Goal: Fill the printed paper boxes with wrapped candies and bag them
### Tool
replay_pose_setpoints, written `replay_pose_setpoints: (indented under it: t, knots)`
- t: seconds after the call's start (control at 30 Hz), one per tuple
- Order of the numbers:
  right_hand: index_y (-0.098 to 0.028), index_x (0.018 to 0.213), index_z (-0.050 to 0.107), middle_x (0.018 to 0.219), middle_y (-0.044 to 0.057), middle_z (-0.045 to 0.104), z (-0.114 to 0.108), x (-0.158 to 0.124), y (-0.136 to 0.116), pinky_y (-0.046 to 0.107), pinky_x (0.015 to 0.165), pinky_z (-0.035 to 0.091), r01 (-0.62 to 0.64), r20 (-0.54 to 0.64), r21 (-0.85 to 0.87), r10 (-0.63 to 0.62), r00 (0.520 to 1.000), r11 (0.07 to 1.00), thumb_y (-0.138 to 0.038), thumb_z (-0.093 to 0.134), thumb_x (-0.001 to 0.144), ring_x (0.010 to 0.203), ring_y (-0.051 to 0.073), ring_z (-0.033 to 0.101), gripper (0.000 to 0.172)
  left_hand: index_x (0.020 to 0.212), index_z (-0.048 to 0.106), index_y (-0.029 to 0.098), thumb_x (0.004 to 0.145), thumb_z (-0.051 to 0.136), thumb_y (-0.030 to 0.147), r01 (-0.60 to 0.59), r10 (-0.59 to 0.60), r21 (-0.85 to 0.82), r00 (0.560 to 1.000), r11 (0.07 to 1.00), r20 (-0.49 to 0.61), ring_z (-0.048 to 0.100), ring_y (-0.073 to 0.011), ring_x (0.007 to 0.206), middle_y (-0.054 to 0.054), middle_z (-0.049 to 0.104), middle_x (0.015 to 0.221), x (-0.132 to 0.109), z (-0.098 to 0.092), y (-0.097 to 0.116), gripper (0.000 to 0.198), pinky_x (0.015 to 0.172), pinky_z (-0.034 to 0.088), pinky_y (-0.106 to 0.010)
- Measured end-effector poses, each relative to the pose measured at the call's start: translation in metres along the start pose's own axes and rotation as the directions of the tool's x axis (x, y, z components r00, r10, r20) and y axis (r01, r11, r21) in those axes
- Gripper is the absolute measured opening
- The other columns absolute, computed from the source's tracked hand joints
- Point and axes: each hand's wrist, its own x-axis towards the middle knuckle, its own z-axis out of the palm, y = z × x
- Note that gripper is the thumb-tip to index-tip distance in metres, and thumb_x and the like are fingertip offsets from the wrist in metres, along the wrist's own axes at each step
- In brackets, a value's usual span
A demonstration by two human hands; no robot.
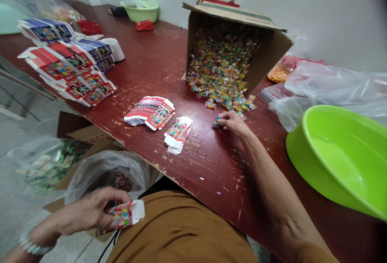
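My left hand (96, 210) grips a small printed candy box (123, 214) with its white end flap standing out, low at the left above the floor. Over the red table, my right hand (232, 122) pinches a small wrapped candy (217, 121), greenish-blue in clear film. Just behind it, a heap of wrapped candies (222, 69) spills from a cardboard carton (266, 67) lying on its side. To the left of my right hand lie a small stack of flat candy boxes (179, 132) and a fanned row of more flat boxes (148, 111).
Bundles of red and blue flat boxes (66, 63) stand at the table's left edge beside a white cup (114, 49). A large green basin (338, 154) sits at the right. Below the edge, a plastic-lined carton (105, 170) holds red packs. Red tape dispenser (144, 25) at the back.
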Motion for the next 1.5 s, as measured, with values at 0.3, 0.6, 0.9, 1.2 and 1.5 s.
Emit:
replay_pose_setpoints:
  t: [0.3,0.6,0.9,1.2,1.5]
  knots:
    - [-0.020,0.087,0.063,0.069,-0.002,0.066,0.068,-0.100,-0.066,0.023,0.051,0.044,-0.010,0.217,0.555,-0.134,0.967,0.832,-0.042,0.086,0.062,0.058,0.011,0.058,0.041,0.102,0.061,0.019,0.083,0.071,0.032,-0.277,0.307,-0.168,0.933,0.946,0.188,0.065,-0.0161,0.073,-0.007,0.070,0.091,0.025,0.055,0.081,0.025,0.062,0.049,-0.022]
    - [-0.022,0.080,0.068,0.076,-0.001,0.064,0.103,-0.130,-0.063,0.029,0.066,0.047,0.306,0.101,0.386,-0.370,0.924,0.870,-0.032,0.077,0.080,0.067,0.013,0.055,0.013,0.105,0.049,0.021,0.078,0.061,0.018,-0.357,0.415,-0.283,0.892,0.890,0.181,0.056,-0.0096,0.055,0.002,0.063,0.079,0.041,0.106,0.098,0.030,0.053,0.047,-0.021]
    - [-0.025,0.094,0.073,0.099,0.004,0.063,0.088,-0.123,-0.062,0.033,0.085,0.050,0.256,0.232,0.415,-0.373,0.898,0.873,-0.049,0.069,0.086,0.095,0.019,0.062,0.025,0.110,0.056,0.017,0.088,0.056,0.058,-0.282,0.380,-0.517,0.921,0.808,0.092,0.062,-0.0148,0.049,-0.005,0.070,0.073,0.052,0.111,0.097,0.046,0.049,0.050,-0.026]
    - [-0.023,0.096,0.066,0.086,-0.001,0.062,0.110,-0.130,-0.050,0.025,0.054,0.046,0.237,0.306,0.393,-0.370,0.877,0.888,-0.041,0.069,0.088,0.054,0.009,0.056,0.019,0.091,0.066,0.015,0.082,0.069,0.051,-0.363,0.412,-0.546,0.910,0.755,-0.036,0.059,-0.0134,0.043,-0.002,0.069,0.063,0.059,0.122,0.091,0.038,0.039,0.047,-0.021]
    - [-0.023,0.091,0.075,0.086,0.003,0.074,0.105,-0.134,-0.053,0.031,0.071,0.052,0.476,0.250,0.309,-0.553,0.795,0.823,-0.033,0.062,0.094,0.067,0.014,0.063,0.017,0.113,0.066,0.017,0.094,0.042,0.065,-0.080,0.323,-0.742,0.927,0.666,0.190,0.065,-0.0203,0.042,-0.005,0.071,0.066,0.062,0.115,0.097,0.056,0.038,0.054,-0.030]
